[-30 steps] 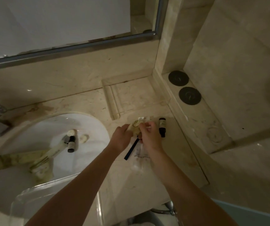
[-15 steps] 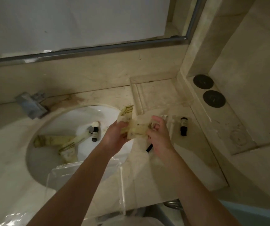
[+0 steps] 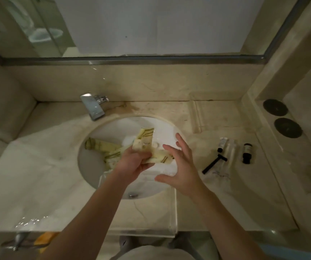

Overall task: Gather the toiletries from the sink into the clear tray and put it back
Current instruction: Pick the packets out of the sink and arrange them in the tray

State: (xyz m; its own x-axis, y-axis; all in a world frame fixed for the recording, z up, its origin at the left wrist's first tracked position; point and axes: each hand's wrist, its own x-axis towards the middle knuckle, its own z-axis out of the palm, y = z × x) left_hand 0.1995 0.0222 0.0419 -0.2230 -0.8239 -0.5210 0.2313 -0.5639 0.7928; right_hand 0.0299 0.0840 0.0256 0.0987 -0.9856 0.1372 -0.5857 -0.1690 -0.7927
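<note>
A: What do the fingers do?

B: The left hand (image 3: 135, 162) has its fingers curled round some yellow packets (image 3: 145, 145). It holds them up over the sink (image 3: 92, 166). The right hand (image 3: 182, 167) is just beside them with its fingers spread wide. It holds nothing.

A: What is under the hands?

B: The clear tray (image 3: 171, 212). It sits on the tabletop (image 3: 38, 184) at the front and sticks out over the sink's rim.

A: Is more stuff in the sink?

B: Yes, more yellow packets (image 3: 102, 147) lie in the bowl, to the left of the hands.

A: And off to the right?

B: A black razor (image 3: 213, 164), a small tube (image 3: 222, 144) and a dark bottle (image 3: 247, 152) lie on the tabletop, well apart from the tray. The tap (image 3: 93, 106) is behind the sink.
</note>
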